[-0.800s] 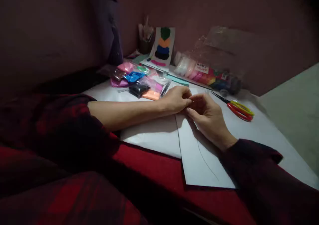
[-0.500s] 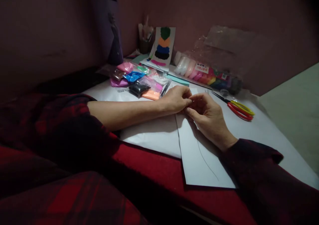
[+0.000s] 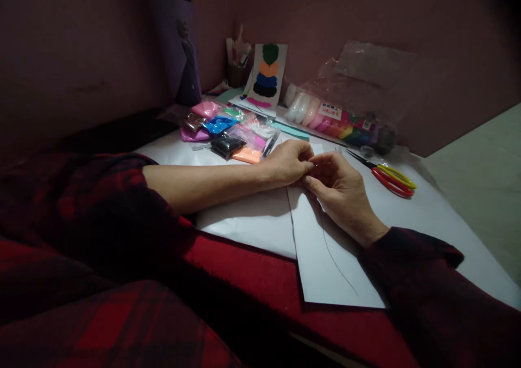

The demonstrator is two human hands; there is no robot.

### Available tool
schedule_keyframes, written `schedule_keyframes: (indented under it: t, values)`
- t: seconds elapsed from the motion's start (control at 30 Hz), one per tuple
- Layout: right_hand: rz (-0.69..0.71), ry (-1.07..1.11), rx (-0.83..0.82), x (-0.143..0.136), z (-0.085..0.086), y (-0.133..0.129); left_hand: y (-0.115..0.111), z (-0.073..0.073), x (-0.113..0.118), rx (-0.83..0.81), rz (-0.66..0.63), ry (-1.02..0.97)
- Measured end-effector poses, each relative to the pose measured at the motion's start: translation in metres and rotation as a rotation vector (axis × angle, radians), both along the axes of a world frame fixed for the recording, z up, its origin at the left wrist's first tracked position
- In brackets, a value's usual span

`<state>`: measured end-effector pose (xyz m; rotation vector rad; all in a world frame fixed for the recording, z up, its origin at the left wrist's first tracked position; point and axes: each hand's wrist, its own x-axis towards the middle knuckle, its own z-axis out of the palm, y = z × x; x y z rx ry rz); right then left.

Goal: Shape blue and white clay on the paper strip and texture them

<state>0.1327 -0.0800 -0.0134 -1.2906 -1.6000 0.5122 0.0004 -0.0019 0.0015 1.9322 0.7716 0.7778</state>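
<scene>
1. White paper lies beneath both my hands. My left hand [image 3: 287, 162] reaches in with its fingers curled; its fingertips meet those of my right hand [image 3: 340, 189]. Whether the left grasps anything, I cannot tell: its own fingers hide the contact.
2. My right hand is half curled, thumb and forefinger drawn towards each other. Any small item in that pinch is hidden, so its hold is also unknown.
3. The narrow paper sheet [image 3: 337, 273] is directly below the hands. A thin dark curve runs down it, and its near end extends past the white cover [image 3: 248, 221], over the red surface [image 3: 248, 270].
4. Handling, by my judgement: the sheet should be light and flexible, easily creased, and apt to slide on the smooth cover. Take hold at the near corners or a long edge, flat between thumb and finger; avoid pressing on the curve.
5. Just beyond my left hand: a dark pen [image 3: 271, 144], then a pile of clay packets [image 3: 220, 125], probably soft.
6. To the right of my right hand: scissors [image 3: 394, 182], handles red and yellow.
7. Farthest out: a painted card [image 3: 266, 78] leaning upright, and a clear bag [image 3: 331, 119] of coloured rolls.
</scene>
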Motion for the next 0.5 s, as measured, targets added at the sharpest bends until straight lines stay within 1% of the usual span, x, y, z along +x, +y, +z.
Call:
schedule_keyframes:
  t: [0.37, 0.5]
  values:
    - [0.001, 0.017, -0.007, -0.0015, 0.0010, 0.0002, 0.0009, 0.0008, 0.0002, 0.014, 0.011, 0.020]
    - [0.002, 0.012, -0.006, -0.0012, 0.0006, -0.0001, 0.0012, 0.0003, -0.0001, 0.000, -0.009, 0.018]
